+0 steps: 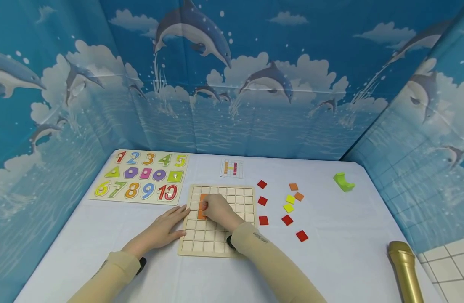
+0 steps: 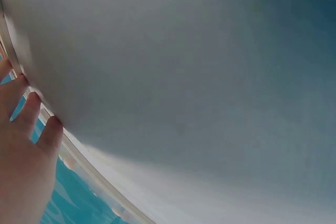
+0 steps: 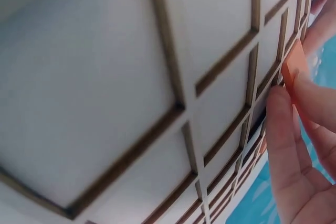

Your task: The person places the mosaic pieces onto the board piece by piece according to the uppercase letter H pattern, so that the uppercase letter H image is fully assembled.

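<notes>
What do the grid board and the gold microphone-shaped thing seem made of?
The grid board looks like matt, pale wood, with brown edges round its squares. The gold microphone-shaped thing has a metallic sheen, perhaps metal or coated plastic.

Free lane between loose tiles (image 1: 287, 220) and gold microphone (image 1: 405, 271).

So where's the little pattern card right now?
In the head view, the pattern card lies just beyond the wooden board, right of the number puzzle.
</notes>
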Available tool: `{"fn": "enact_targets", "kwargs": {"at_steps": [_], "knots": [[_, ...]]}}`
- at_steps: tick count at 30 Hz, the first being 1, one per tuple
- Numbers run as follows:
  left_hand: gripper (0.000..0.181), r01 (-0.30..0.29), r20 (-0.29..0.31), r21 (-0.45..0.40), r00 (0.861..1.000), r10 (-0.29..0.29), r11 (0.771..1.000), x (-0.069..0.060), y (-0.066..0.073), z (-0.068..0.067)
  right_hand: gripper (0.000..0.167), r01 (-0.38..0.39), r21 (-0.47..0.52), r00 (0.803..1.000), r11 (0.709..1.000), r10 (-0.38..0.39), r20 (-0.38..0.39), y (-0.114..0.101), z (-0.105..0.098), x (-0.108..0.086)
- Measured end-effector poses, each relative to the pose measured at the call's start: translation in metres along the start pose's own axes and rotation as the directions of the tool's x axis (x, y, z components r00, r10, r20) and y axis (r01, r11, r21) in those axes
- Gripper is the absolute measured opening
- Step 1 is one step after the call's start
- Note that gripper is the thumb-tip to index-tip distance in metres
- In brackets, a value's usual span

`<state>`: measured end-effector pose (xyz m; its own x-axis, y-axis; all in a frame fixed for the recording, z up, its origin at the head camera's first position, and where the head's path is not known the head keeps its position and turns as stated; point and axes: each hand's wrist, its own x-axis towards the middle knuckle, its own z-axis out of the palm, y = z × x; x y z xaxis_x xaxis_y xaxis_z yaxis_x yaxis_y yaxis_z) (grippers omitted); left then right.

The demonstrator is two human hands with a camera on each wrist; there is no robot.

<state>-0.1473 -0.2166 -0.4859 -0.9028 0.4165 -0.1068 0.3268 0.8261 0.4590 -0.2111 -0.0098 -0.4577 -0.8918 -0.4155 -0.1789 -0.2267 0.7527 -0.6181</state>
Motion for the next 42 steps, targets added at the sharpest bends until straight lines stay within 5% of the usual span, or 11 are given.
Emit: {"fn": "enact_targets", "kwargs": {"at_steps": [8, 21, 30, 42], "knots": [[0.067, 0.001, -0.003, -0.003, 1.0, -0.001, 1.0, 0.0, -0.002, 0.002, 0.02, 0.018, -0.051, 1.0, 0.999, -0.018, -0.007, 0.0, 0.002, 0.0], [0.067, 0.003, -0.009, 0.009, 1.0, -0.003, 1.0, 0.0, 0.0, 0.0, 0.005, 0.083, 0.132, 0.995, 0.988, -0.075, -0.065, 0.019, -0.033, -0.013], [0.067, 0.007, -0.005, 0.003, 1.0, -0.007, 1.0, 0.0, 0.001, 0.0, 0.005, -0.049, 0.235, 0.985, 0.971, 0.087, -0.152, 0.061, -0.079, -0.024], [0.067, 0.022, 0.013, -0.024, 1.0, -0.022, 0.999, 0.0, 0.001, 0.0, 0.024, -0.245, 0.238, 0.928, 0.94, 0.298, -0.223, 0.156, -0.142, -0.052]]}}
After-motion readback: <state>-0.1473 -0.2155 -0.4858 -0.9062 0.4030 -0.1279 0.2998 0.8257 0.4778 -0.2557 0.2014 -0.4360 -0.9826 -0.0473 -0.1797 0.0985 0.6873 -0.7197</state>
